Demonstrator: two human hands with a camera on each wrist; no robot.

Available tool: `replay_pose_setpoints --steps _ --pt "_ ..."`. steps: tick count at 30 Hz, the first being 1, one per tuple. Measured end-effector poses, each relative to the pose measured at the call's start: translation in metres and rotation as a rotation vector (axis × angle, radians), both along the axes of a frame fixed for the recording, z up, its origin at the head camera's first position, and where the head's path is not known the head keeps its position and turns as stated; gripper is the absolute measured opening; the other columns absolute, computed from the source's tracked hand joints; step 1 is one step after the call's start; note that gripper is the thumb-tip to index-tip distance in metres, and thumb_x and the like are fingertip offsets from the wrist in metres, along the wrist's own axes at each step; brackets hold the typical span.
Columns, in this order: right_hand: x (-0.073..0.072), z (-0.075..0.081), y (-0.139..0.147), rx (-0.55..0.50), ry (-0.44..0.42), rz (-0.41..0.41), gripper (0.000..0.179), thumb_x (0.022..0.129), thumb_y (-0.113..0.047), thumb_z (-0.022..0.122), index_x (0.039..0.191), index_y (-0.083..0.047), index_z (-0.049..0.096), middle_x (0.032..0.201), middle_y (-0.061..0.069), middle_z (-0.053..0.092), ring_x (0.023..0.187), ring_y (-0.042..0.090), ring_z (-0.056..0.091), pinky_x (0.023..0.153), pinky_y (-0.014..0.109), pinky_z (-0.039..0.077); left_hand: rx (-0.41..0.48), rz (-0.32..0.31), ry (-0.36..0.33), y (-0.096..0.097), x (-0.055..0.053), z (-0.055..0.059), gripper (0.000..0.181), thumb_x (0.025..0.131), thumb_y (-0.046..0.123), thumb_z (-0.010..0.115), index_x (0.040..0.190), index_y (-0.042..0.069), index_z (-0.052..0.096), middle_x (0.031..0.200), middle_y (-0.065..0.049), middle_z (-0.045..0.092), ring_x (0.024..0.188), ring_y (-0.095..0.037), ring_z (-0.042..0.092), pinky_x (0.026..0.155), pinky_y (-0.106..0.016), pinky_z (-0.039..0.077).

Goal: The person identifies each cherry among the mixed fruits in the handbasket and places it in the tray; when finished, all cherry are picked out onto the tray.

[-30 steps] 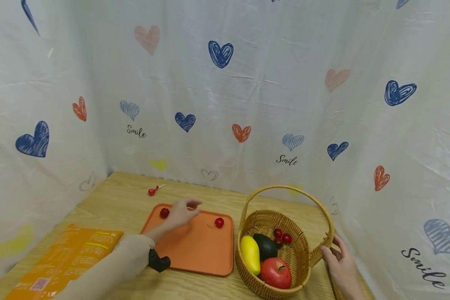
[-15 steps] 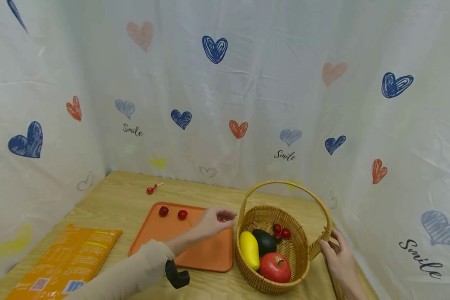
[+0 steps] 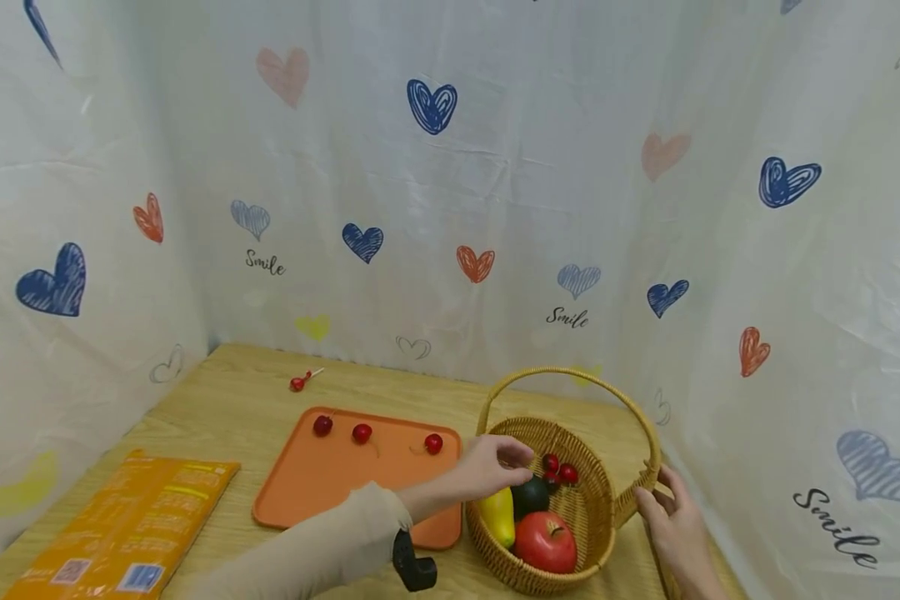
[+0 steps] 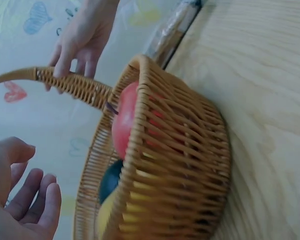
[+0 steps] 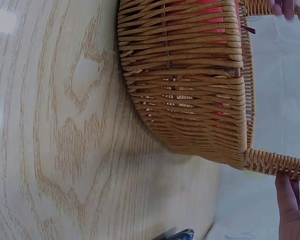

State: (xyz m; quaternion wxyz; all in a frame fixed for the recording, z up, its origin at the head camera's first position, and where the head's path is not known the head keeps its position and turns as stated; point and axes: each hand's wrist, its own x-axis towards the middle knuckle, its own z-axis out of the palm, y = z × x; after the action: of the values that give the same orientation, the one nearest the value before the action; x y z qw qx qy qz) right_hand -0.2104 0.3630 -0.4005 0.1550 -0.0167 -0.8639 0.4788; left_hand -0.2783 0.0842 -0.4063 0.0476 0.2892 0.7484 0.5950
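White heart-printed sheeting behind and beside a wood-grain table

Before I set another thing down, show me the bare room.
The tray is bare in front of its three cherries, except where the left arm overhangs it. The table is bare behind the tray, between lollipop and basket, and in a strip between tray and orange packet. Crowded: the basket's near left side, with apple and yellow fruit.

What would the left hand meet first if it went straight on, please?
The left hand would probably meet the basket handle by the right hand, passing above the cherries; depth is unclear.
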Motion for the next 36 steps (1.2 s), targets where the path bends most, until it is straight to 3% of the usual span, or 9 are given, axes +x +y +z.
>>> replay_pose_setpoints --steps 10,17,26,31,34,36 --pt "0.001 -0.003 0.0 -0.025 -0.013 -0.008 0.052 0.1 -0.021 0.048 0.143 0.001 0.028 0.135 0.022 0.033 0.093 -0.021 0.04 0.074 0.012 0.045 -0.037 0.053 0.009 0.053 -0.015 -0.002 0.015 0.083 0.013 0.073 0.098 0.012 0.072 0.086 0.009 0.066 0.077 -0.002 0.059 0.068 -0.019 0.048" --pt "0.0 -0.002 -0.001 0.007 0.03 -0.02 0.05 0.099 -0.02 0.051 0.14 0.001 0.033 0.132 0.023 0.037 0.097 -0.014 0.045 0.073 0.013 0.046 -0.03 0.108 -0.028 0.066 -0.027 -0.003 0.016 0.084 0.01 0.072 0.099 0.007 0.072 0.085 0.005 0.065 0.075 -0.004 0.058 0.066 -0.023 0.048" --pt "0.0 -0.002 0.0 -0.011 0.023 -0.025 0.05 0.099 -0.019 0.051 0.142 -0.001 0.033 0.135 0.022 0.036 0.095 -0.018 0.042 0.075 0.012 0.046 -0.078 0.197 -0.078 0.088 -0.038 -0.017 0.016 0.083 0.009 0.073 0.099 0.005 0.071 0.083 0.006 0.063 0.076 -0.009 0.059 0.067 -0.026 0.049" --pt "-0.001 -0.004 -0.001 -0.013 0.051 -0.029 0.048 0.098 -0.014 0.053 0.14 0.001 0.035 0.132 0.022 0.039 0.093 -0.019 0.043 0.074 0.013 0.046 -0.105 0.207 -0.091 0.096 -0.042 -0.019 0.017 0.082 0.008 0.074 0.098 0.005 0.071 0.083 0.003 0.063 0.075 -0.01 0.058 0.067 -0.027 0.049" --pt "-0.001 -0.003 -0.002 0.0 0.06 -0.029 0.047 0.097 -0.012 0.054 0.139 0.001 0.036 0.131 0.021 0.04 0.096 -0.014 0.047 0.075 0.013 0.047 -0.154 0.215 -0.076 0.098 -0.045 -0.021 0.017 0.081 0.008 0.074 0.098 0.005 0.071 0.084 0.002 0.063 0.077 -0.012 0.059 0.068 -0.027 0.05" --pt "-0.001 -0.002 -0.002 0.009 0.051 -0.029 0.048 0.098 -0.013 0.053 0.14 0.0 0.036 0.132 0.02 0.04 0.103 -0.002 0.052 0.076 0.014 0.047 -0.207 0.219 -0.055 0.098 -0.047 -0.023 0.018 0.08 0.007 0.075 0.097 0.005 0.071 0.084 0.001 0.063 0.078 -0.014 0.059 0.069 -0.028 0.05"
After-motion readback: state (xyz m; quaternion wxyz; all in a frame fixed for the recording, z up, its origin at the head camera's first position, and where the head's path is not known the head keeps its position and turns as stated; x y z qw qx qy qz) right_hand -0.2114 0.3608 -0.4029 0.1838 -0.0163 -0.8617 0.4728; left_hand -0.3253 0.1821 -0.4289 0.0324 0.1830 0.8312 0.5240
